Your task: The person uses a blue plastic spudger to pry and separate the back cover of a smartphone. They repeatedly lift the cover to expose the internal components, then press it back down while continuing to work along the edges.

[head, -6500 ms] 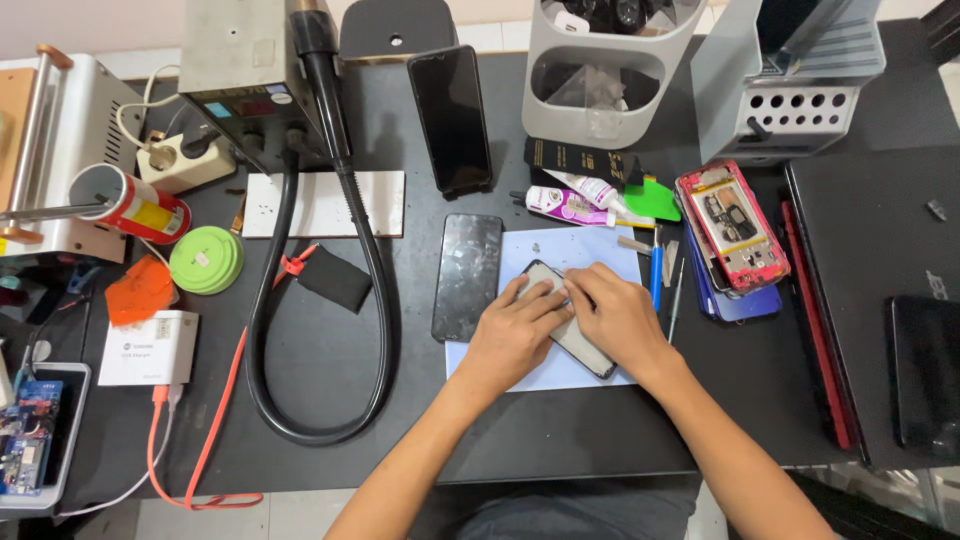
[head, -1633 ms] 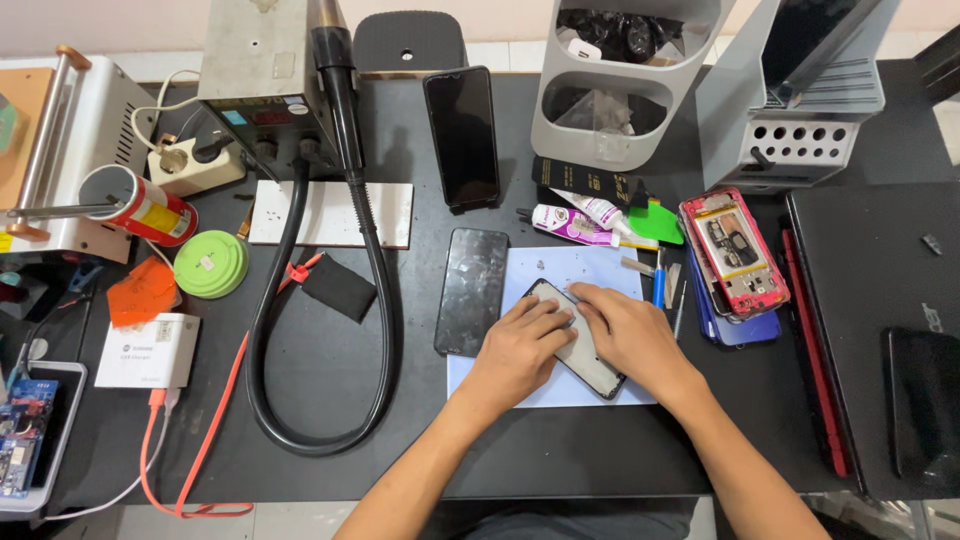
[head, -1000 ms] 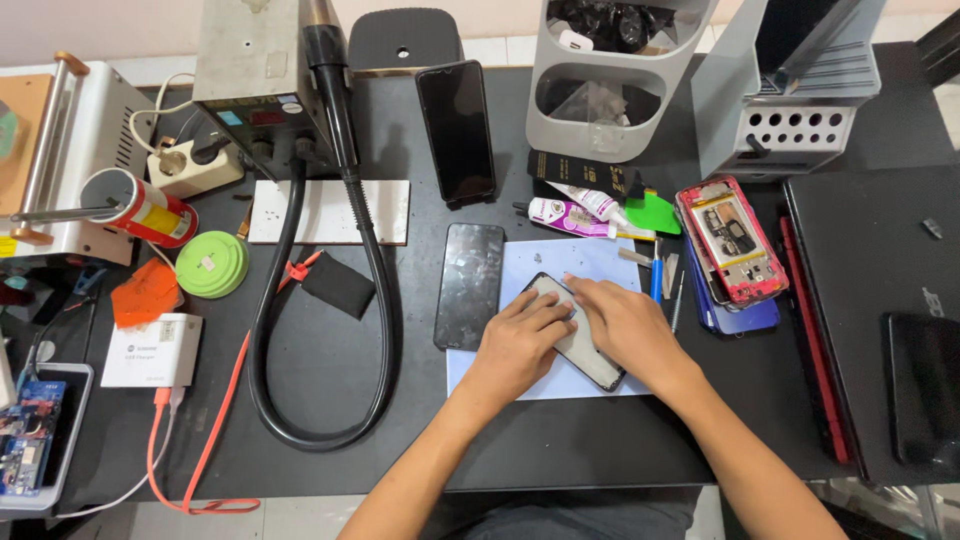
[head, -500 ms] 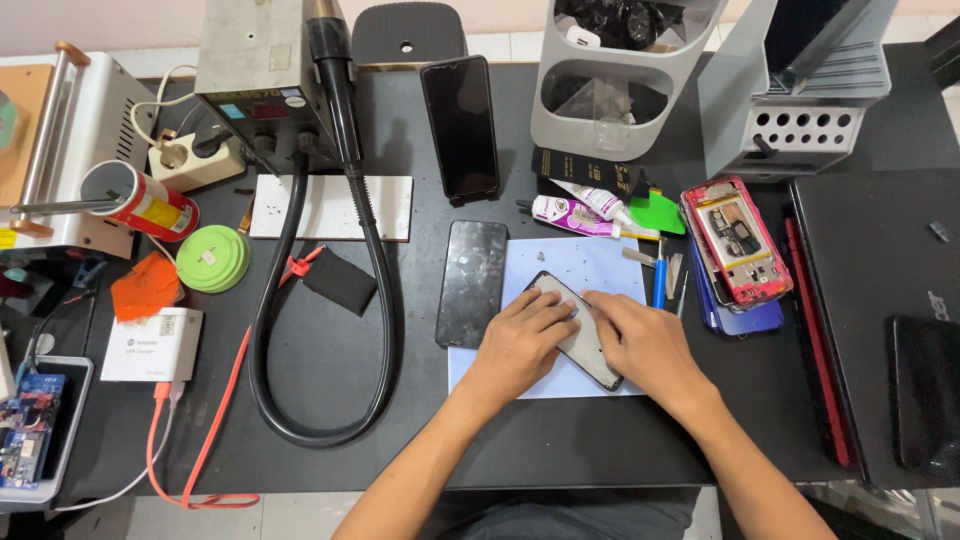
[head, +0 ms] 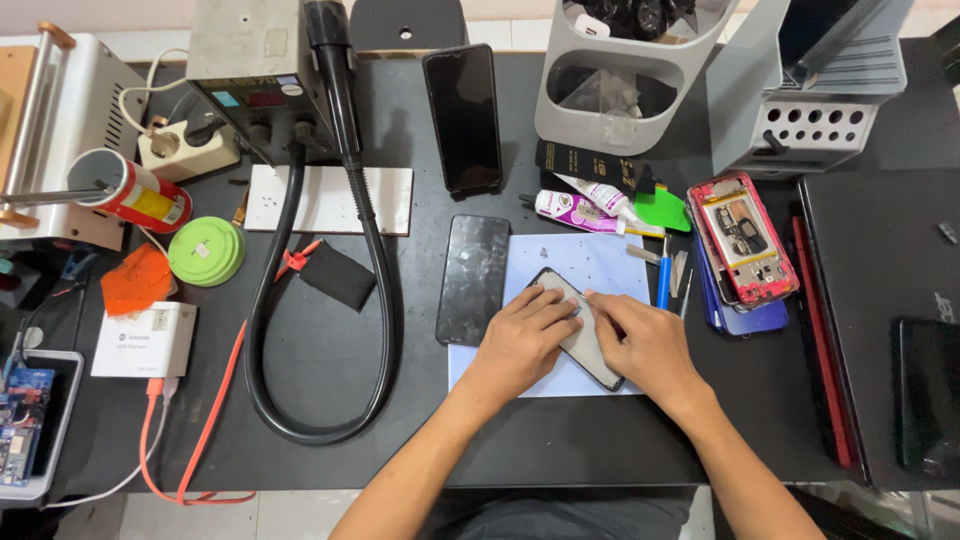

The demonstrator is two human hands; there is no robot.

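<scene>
Left hand fingers together, pressed flat on the near-left half of the phone; right hand fingers pinched at its far edge, apparently on a thin pick, too small to tell. The phone lies tilted on the pale blue mat, mid surface. Step looks like prying or peeling along the phone's edge; next move calls for a steady hold-down and a shallow slide along the seam. Just left of the mat lies a dark glass panel. Right: tweezers and blue tool, then an opened red phone. Far: glue tubes, upright phone. Left: hot-air hose, well apart. Nothing blocks the hands.
</scene>
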